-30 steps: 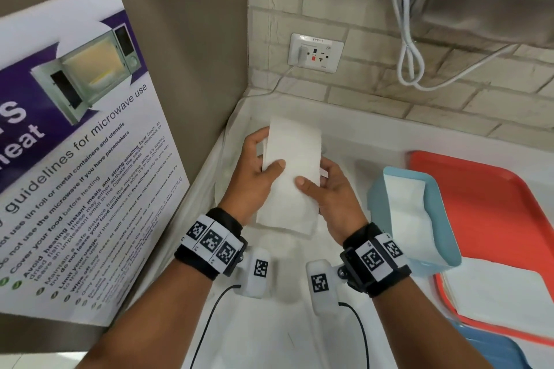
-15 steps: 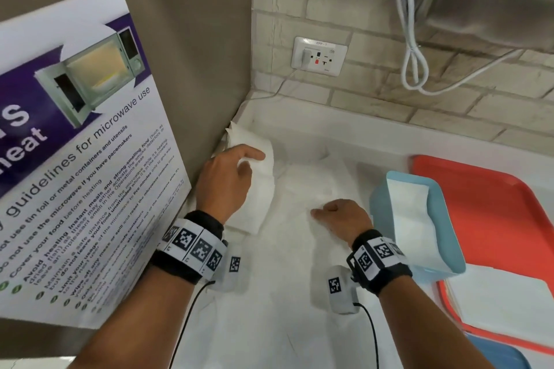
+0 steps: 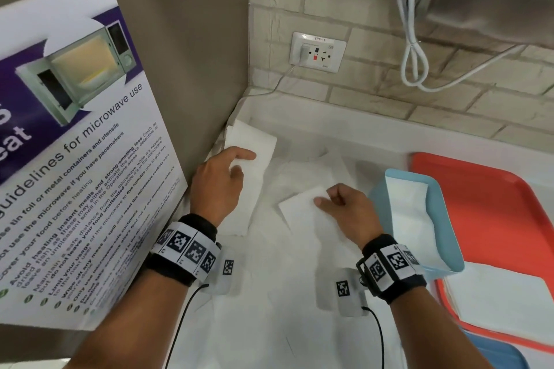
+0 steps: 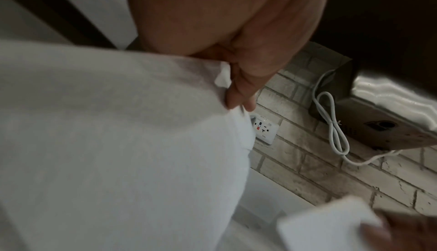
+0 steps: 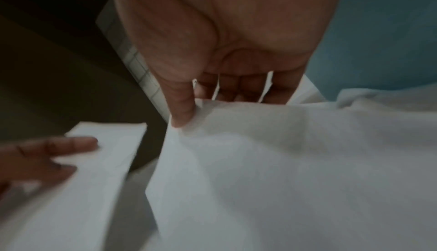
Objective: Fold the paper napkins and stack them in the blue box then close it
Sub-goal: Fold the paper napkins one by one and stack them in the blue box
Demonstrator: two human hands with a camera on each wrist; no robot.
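Left hand: the left hand [image 3: 220, 186] lies on a long folded white paper napkin [image 3: 251, 171] near the back left corner of the worktop. The pointing finger is out straight on top of the paper. In the left wrist view the thumb and fingers [image 4: 238, 94] pinch the edge of this napkin.
Right hand: the right hand [image 3: 349, 210] has its fingers curled and pinches the edge of a second white paper napkin [image 3: 302, 213]. In the right wrist view the thumb [image 5: 183, 109] presses down on the paper edge with the other fingers tucked behind it.
Second napkin: it lies in the middle of the white worktop [image 3: 269, 323], between the two hands, with its left corner lifted a little. It is close to the folded one but does not touch it.
Blue box: the light blue plastic box [image 3: 449, 249] stands open, just to the right of the right hand. White folded napkins [image 3: 410, 219] lie inside it.
Red tray: a flat red plastic tray [image 3: 494, 204] sits under and behind the box. A flat pile of white napkins [image 3: 503, 302] lies on its near end.
Sign: a big white and purple microwave poster [image 3: 75, 144] leans on the left wall.
Back wall: a white wall socket [image 3: 317, 52] and a looped white cable [image 3: 415, 48] are on the pale brick wall.
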